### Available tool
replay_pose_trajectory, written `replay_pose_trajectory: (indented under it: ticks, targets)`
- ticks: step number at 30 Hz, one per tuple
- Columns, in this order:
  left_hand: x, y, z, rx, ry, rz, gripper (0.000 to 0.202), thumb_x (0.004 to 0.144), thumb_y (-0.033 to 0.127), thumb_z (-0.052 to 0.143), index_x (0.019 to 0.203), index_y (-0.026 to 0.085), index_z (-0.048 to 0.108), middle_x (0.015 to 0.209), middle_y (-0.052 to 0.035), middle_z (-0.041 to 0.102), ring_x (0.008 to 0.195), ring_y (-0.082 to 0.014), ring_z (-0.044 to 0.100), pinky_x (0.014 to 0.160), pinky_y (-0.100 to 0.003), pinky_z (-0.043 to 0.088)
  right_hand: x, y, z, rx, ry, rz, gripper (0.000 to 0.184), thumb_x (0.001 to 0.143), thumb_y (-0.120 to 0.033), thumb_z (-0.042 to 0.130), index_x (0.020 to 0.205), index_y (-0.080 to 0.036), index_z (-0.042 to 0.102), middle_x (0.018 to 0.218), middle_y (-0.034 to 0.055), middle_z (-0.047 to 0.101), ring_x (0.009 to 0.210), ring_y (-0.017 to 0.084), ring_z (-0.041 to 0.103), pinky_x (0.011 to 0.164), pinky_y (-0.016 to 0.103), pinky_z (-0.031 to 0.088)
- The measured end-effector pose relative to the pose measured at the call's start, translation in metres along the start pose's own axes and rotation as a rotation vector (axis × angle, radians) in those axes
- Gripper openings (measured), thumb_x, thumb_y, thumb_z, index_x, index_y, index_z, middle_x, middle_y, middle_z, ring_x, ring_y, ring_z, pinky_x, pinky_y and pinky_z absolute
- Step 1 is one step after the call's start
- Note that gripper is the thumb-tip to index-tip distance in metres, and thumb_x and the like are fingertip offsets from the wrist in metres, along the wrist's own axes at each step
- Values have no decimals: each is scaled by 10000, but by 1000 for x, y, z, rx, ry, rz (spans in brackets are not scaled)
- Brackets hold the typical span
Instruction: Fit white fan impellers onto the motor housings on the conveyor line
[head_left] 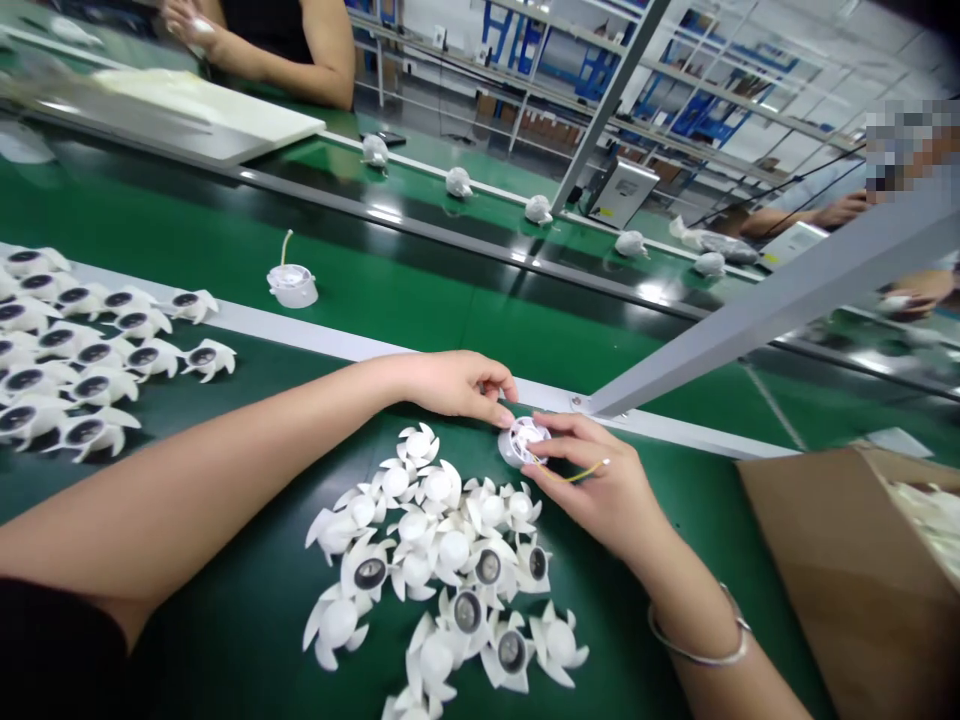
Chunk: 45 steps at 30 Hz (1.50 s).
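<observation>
My right hand point(600, 490) grips a small round white fan housing point(519, 440) with a yellow wire point(581, 473) trailing across my palm. My left hand point(457, 383) reaches in from the left, its fingertips pinched against the top of the same housing. Just below both hands lies a loose pile of white fan blades point(442, 560) on the green table. Some blades lie hub up and show a dark ring.
Rows of more fan blades point(82, 350) lie at the left. One housing with a wire point(292, 285) sits on the green conveyor belt. A brown cardboard box point(847, 560) stands at the right. A grey metal bar point(765, 300) slants overhead. Other people work across the line.
</observation>
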<state>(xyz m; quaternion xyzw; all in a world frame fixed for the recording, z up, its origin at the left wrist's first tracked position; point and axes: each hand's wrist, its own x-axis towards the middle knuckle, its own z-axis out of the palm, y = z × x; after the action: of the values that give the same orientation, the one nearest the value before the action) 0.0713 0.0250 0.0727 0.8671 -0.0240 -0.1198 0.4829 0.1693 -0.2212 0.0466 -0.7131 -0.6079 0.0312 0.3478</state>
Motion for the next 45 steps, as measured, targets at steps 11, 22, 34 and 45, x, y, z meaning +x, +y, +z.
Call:
replay_pose_trajectory:
  ticks: [11,22,34,45]
  targets:
    - [-32,6,-31,339,-253,-133,478,543,306,851,1015,277,776,844,10,684,675,-141,581,580,-202,364,-13,19,-42,-155,150,548,270,857,-396,612,969,-176,722,848,62,720,710,185,666,613,277,540]
    - [-24,9,-26,247,-226,30,183,686,184,724,856,245,753,1003,14,726,811,-152,626,689,-203,432,-26,-2,-61,-69,-562,465,214,774,-139,524,691,-216,705,662,-7,641,535,123,544,498,241,407]
    - [-2,1,18,260,124,454,167,776,84,607,763,209,718,966,-38,696,928,-173,631,827,-266,460,-32,-18,-43,-553,-611,471,194,806,-134,554,659,-209,655,737,19,660,593,159,571,513,275,287]
    - [2,-15,23,158,106,440,359,675,227,817,1022,207,725,1083,-64,690,932,-190,635,769,-270,490,-32,-10,-37,-593,-563,473,136,807,-156,514,677,-194,532,716,13,597,566,141,487,528,270,265]
